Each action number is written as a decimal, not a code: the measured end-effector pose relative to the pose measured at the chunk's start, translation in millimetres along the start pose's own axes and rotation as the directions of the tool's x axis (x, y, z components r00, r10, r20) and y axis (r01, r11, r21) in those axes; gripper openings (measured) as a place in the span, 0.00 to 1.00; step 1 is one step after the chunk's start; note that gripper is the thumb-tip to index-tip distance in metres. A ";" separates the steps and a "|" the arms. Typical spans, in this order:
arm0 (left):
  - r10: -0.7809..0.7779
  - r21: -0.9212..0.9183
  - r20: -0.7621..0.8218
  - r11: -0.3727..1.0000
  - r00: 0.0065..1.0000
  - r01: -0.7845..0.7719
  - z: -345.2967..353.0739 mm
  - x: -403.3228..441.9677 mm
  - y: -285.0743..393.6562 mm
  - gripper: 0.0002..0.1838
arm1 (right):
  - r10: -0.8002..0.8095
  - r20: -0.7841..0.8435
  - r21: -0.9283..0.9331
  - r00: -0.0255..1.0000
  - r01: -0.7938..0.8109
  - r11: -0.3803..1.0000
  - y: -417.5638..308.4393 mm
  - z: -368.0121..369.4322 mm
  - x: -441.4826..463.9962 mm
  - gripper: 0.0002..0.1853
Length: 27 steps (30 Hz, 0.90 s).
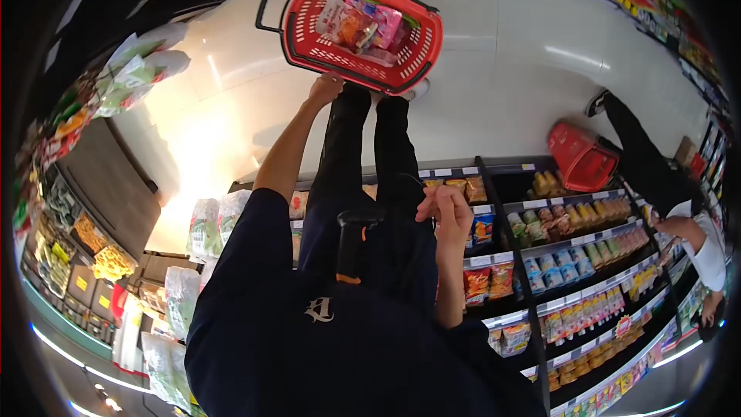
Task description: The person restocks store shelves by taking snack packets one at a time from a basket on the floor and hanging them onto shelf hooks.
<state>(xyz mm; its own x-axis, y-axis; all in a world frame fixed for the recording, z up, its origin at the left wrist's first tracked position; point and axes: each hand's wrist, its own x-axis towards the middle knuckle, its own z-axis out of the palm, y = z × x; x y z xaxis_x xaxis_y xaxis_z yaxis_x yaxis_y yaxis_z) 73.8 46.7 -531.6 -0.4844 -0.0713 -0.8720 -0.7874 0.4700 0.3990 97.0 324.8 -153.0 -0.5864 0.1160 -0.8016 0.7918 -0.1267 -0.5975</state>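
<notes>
A red shopping basket [421, 23] with black handles stands on the floor in front of my feet. Inside it lie several packaged goods, among them a clear pack with red and orange contents [340, 22] and a pink packet [388, 25]. My left hand [327, 88] reaches down, its fingers closed on the black handle at the basket's near edge. My right hand [448, 212] is raised in front of my right hip, fingers curled in, and no thing shows in it. At my chest hangs a black device [351, 243] with orange trim.
Shelves of snack packets [575, 266] stand close on my right. Farther right, a person in a white top [704, 251] is beside another red basket [575, 156]. Plastic-wrapped greens [143, 66] are on the left. Pale floor tiles [509, 69] stretch ahead.
</notes>
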 end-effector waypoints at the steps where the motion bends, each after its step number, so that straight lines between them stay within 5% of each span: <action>1: -0.006 0.015 0.015 1.000 1.000 0.005 7.1 13.5 3.5 0.15 | 0.013 -0.014 0.011 1.000 -0.013 1.000 7.6 -2.3 3.9 0.14; 7: 0.143 0.116 0.042 0.982 0.989 -0.147 44.5 70.3 25.1 0.19 | 0.170 -0.072 0.073 0.983 -0.165 0.984 49.7 -9.5 14.6 0.15; 9: 0.265 0.313 0.227 0.892 0.937 -0.328 46.2 81.7 32.9 0.18 | 0.223 -0.079 0.089 0.972 -0.216 0.972 60.2 -11.1 17.4 0.14; 15: 0.222 0.450 0.244 0.836 0.944 -0.313 55.3 119.9 18.4 0.20 | 0.367 -0.071 0.180 0.928 -0.350 0.919 84.2 -14.4 25.3 0.15; 21: 0.105 0.639 0.097 0.756 0.990 -0.143 52.7 145.8 31.0 0.19 | 0.443 -0.065 0.233 0.894 -0.418 0.878 100.1 -12.7 35.3 0.14; 27: 0.115 0.755 0.092 0.639 0.989 -0.144 49.3 207.0 19.4 0.28 | 0.488 -0.065 0.323 0.870 -0.445 0.836 115.9 -18.9 37.7 0.14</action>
<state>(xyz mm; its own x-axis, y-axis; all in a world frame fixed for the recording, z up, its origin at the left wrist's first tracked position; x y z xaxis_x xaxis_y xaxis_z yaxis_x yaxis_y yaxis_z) -22.9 84.4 -718.3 -0.5343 0.0644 -0.8428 -0.1453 0.9752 0.1667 169.9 333.1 -252.1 -0.1126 0.1035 -0.9882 0.8671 -0.4754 -0.1486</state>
